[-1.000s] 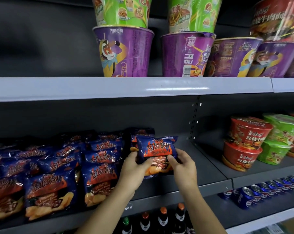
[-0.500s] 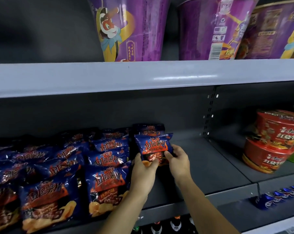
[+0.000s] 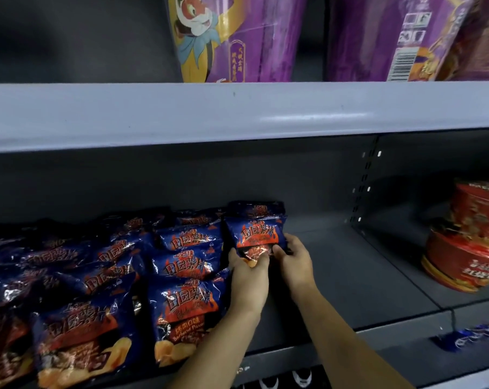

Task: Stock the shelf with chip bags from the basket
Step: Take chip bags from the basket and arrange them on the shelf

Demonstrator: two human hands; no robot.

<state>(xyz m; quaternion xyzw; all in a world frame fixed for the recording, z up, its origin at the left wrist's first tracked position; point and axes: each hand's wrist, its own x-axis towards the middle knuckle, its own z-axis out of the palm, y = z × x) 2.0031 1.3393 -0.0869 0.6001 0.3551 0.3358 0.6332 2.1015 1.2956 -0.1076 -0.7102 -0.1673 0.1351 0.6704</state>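
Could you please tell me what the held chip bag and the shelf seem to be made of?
The chip bag: glossy plastic film, perhaps foil-lined, judging by its crinkles and sharp glints. The shelf: probably painted metal, smooth matte grey, with a slotted upright behind.

Upright blue-and-red chip bag (image 3: 256,234) on grey shelf (image 3: 350,276), beside stocked rows.

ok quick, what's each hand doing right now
Left hand: gripping the chip bag at its lower left.
Right hand: gripping the same bag at its lower right.
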